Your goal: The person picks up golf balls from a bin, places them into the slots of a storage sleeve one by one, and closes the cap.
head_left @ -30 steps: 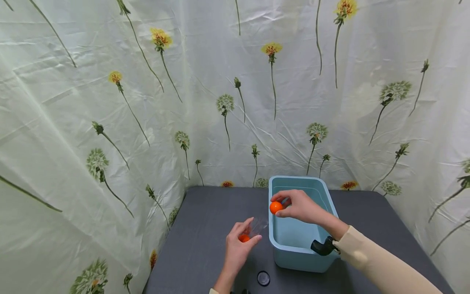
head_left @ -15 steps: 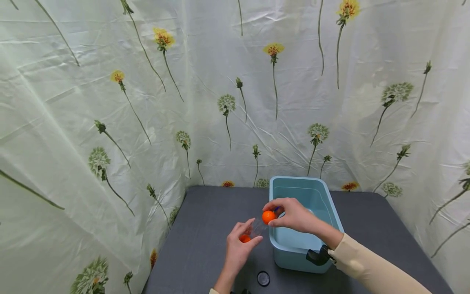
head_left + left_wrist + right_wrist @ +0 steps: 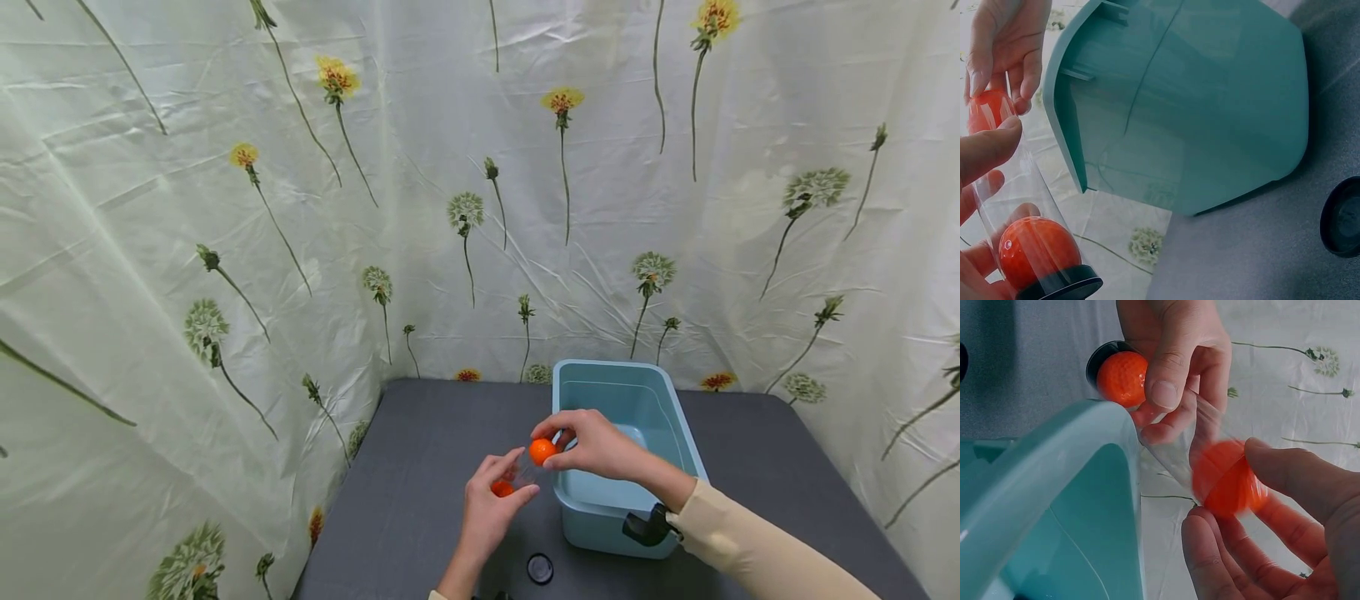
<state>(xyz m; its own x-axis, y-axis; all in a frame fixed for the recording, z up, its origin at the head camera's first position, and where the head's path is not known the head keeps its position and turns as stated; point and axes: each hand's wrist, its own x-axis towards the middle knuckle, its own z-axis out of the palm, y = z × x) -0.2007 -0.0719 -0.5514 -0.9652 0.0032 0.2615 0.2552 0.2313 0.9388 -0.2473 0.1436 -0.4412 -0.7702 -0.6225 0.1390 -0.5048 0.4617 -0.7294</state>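
The left hand (image 3: 483,510) has its thumb and fingers curled round a clear tube (image 3: 1027,167), beside the left wall of a blue bin (image 3: 615,532) and above the dark worktop (image 3: 423,454). The tube's long axis lies aslant: in the head view it runs from the left palm towards the right hand (image 3: 603,450), away and to the right, while the left wrist view has it slanting from its black base (image 3: 1063,285) at the bottom up and left to the open end. That open end points at the right hand, the base back towards the left palm. One orange ball, the lower ball (image 3: 1038,251), sits inside the tube against the base. The right hand pinches a second, the upper ball (image 3: 542,452), between thumb and fingers at the tube's mouth; how far in it is, I cannot tell. In the head view the right hand overlaps the bin's left rim. A round black lid (image 3: 540,568) lies flat on the worktop, near the bin's front left corner. Behind the worktop hangs a pale curtain (image 3: 420,100) printed with dandelions.
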